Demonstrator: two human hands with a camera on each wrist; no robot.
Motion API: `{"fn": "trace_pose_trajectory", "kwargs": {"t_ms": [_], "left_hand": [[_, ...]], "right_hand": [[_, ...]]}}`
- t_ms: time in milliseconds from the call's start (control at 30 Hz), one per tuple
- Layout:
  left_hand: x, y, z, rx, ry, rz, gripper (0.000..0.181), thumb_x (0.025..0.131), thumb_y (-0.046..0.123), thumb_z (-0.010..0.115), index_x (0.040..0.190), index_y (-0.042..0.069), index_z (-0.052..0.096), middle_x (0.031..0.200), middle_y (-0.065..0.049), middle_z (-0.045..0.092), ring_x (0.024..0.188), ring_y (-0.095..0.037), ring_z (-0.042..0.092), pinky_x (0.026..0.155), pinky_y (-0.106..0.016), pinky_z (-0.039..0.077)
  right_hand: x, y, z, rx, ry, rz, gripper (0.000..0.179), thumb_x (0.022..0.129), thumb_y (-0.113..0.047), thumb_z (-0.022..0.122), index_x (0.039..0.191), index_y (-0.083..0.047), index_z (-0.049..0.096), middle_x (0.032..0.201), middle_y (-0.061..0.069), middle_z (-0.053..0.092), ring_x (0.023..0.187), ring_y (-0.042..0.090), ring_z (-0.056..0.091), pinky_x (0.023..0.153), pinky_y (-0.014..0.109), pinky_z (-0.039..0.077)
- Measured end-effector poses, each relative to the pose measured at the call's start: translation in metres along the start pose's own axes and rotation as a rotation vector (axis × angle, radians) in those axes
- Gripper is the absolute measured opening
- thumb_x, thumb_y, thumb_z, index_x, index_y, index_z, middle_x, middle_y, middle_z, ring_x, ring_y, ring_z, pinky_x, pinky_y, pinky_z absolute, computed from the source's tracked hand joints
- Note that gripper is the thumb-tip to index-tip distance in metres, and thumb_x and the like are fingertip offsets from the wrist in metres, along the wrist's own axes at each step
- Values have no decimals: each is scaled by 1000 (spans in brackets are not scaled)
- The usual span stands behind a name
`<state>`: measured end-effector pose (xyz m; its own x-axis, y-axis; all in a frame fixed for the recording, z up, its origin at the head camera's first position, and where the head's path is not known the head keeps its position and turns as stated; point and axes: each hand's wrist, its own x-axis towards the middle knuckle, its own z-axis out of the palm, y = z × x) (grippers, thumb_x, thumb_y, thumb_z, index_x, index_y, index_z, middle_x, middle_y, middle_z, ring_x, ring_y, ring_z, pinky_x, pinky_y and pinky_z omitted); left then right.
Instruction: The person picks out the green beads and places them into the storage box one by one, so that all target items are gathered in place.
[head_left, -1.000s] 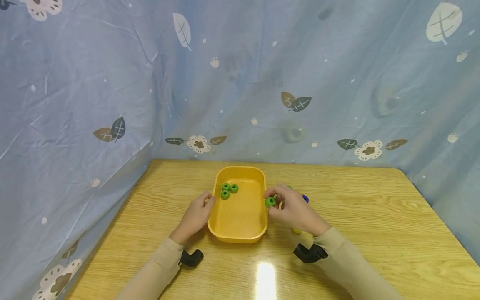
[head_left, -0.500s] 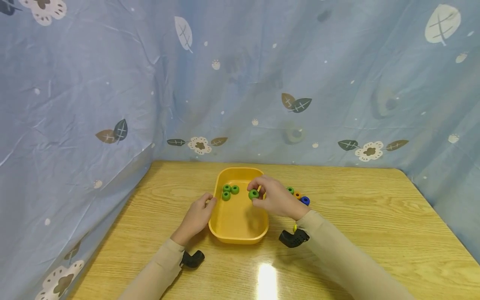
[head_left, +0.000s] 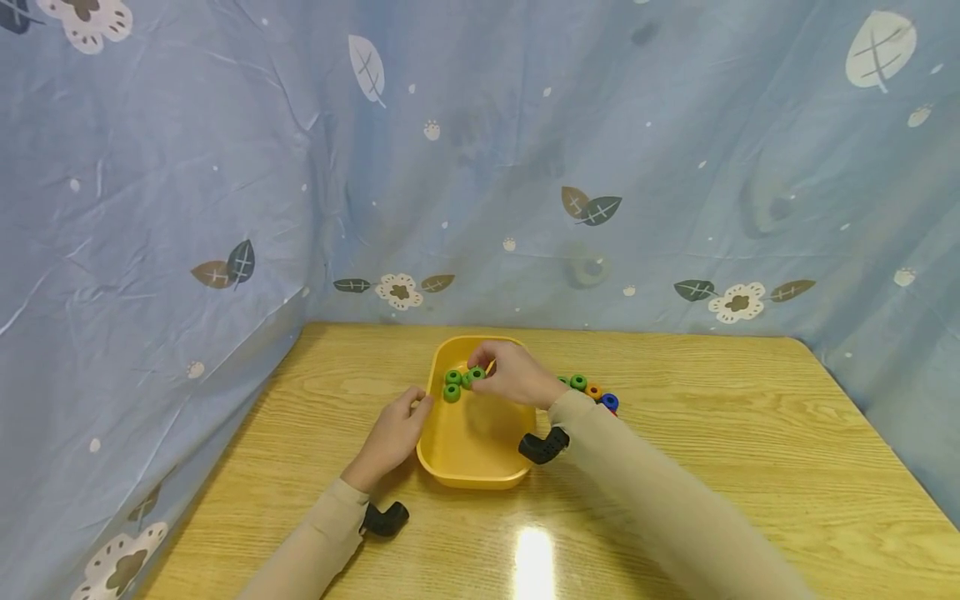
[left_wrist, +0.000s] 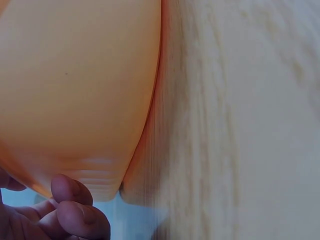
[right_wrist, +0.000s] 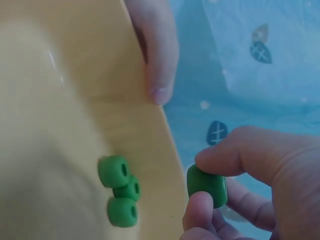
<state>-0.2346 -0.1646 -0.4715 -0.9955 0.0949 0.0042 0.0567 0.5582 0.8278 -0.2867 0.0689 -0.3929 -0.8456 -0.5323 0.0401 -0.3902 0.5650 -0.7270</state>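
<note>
My right hand pinches a green bead between thumb and fingers, above the far half of a yellow plastic tray. Below it, three green beads lie close together on the tray floor, near its left wall; each has a dark hole. My left hand holds the tray by its left rim. The left wrist view shows curled fingers at the tray's outer wall; the thumb there is mostly cut off by the frame.
Right of the tray, loose beads lie on the wooden table: green, orange, blue and a partly hidden red one. My right forearm covers some of that area. A blue patterned curtain hangs behind and at the sides.
My right hand has carried the green bead leftward from the tray's right rim to above the three beads inside. The left hand keeps its place on the tray.
</note>
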Motion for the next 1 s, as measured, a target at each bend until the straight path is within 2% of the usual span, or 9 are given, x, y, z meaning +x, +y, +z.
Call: {"fn": "trace_pose_trajectory", "kwargs": {"t_ms": [200, 400, 567, 767, 1000], "left_hand": [[-1, 0, 0, 0, -3, -2, 30, 113, 32, 44, 113, 7, 60, 87, -7, 67, 72, -15, 61, 65, -30, 48], [0, -2, -1, 0, -5, 1, 30, 113, 31, 44, 114, 7, 60, 85, -7, 67, 70, -15, 60, 63, -30, 47], [0, -2, 0, 9, 5, 5, 29, 113, 30, 44, 113, 6, 61, 83, -7, 66, 70, -15, 60, 62, -30, 47], [1, -1, 0, 21, 3, -2, 28, 112, 29, 45, 113, 7, 61, 77, -6, 61, 65, -15, 56, 59, -29, 45], [1, -1, -1, 10, 1, 6, 28, 112, 29, 45, 114, 6, 61, 81, -7, 64, 68, -15, 59, 61, -30, 46]], "right_hand": [[15, 3, 12, 31, 24, 108, 25, 93, -15, 77, 114, -5, 68, 105, 6, 65, 93, 20, 58, 85, 38, 50], [29, 16, 27, -6, 43, 182, 20, 92, -13, 78, 108, -9, 68, 104, 7, 64, 92, 21, 58, 84, 38, 51], [36, 20, 34, -59, 36, 193, 18, 91, -12, 78, 106, -9, 68, 102, 7, 67, 88, 21, 60, 81, 36, 52], [37, 24, 39, -42, 21, 208, 19, 88, -12, 80, 104, -9, 70, 101, 6, 68, 85, 19, 61, 77, 32, 51], [37, 23, 42, -82, 9, 205, 19, 87, -13, 80, 103, -11, 71, 100, 4, 70, 84, 18, 60, 79, 31, 51]]}}
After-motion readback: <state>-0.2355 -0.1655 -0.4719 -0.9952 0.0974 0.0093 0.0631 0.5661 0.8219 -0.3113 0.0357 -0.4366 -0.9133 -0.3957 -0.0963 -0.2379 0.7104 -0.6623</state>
